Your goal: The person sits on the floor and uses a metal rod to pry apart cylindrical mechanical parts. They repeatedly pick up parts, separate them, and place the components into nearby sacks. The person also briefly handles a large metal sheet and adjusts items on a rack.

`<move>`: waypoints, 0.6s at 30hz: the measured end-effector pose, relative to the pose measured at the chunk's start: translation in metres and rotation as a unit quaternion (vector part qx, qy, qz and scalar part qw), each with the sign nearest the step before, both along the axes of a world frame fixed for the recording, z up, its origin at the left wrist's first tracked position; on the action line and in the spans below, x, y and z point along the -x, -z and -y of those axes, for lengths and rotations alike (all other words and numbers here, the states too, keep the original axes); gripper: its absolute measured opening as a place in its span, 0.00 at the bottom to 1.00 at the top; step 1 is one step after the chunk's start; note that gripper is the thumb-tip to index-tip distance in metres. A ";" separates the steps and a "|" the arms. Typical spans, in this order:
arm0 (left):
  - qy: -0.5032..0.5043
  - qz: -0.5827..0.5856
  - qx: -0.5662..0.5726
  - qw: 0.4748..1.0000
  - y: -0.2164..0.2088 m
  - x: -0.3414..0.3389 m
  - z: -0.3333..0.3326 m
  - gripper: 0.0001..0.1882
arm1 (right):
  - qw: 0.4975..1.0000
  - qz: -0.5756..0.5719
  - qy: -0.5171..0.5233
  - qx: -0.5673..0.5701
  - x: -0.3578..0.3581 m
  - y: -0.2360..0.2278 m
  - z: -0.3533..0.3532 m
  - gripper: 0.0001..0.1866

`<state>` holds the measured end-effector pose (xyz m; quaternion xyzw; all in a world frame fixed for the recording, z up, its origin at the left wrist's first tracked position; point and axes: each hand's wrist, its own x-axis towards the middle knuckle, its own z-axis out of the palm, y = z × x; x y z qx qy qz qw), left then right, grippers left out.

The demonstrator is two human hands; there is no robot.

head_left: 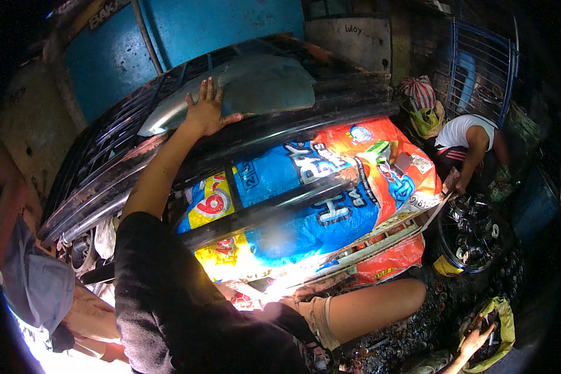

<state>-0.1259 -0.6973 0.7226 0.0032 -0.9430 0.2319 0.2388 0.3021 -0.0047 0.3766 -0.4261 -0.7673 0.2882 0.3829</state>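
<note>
My left hand (207, 115) lies flat with spread fingers on a curved grey sheet of metal (262, 81). The sheet rests on a dark metal frame with bars (131, 115). Beneath the frame's near edge bulges a big, full plastic sack (280, 181) in blue, red and yellow, crossed by a dark bar (274, 209). At the lower right a hand that appears to be my right hand (475, 340) reaches over an open yellow bag (508, 318), fingers apart. Dark pieces fill the bag; their kind is unclear. I make out nothing held in that hand.
A crouching co-worker (470, 140) in a white top leans by a tub of small metal parts (474, 230). Similar bits litter the dark floor (393, 336). Another person's legs (90, 311) stand close on the left. A blue rack (483, 65) and striped sack (419, 92) are behind.
</note>
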 end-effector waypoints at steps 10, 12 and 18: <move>0.069 -0.079 0.229 0.968 0.004 -0.013 -0.027 0.60 | 0.956 -0.029 -0.193 -0.217 -0.019 0.085 -0.072 0.35; 0.130 -0.060 0.243 0.959 0.001 -0.003 -0.025 0.58 | 0.959 0.029 -0.159 -0.235 -0.027 0.084 -0.083 0.35; 0.159 0.050 0.262 0.951 -0.023 -0.027 -0.043 0.52 | 0.990 0.073 -0.054 -0.110 -0.006 0.053 -0.041 0.36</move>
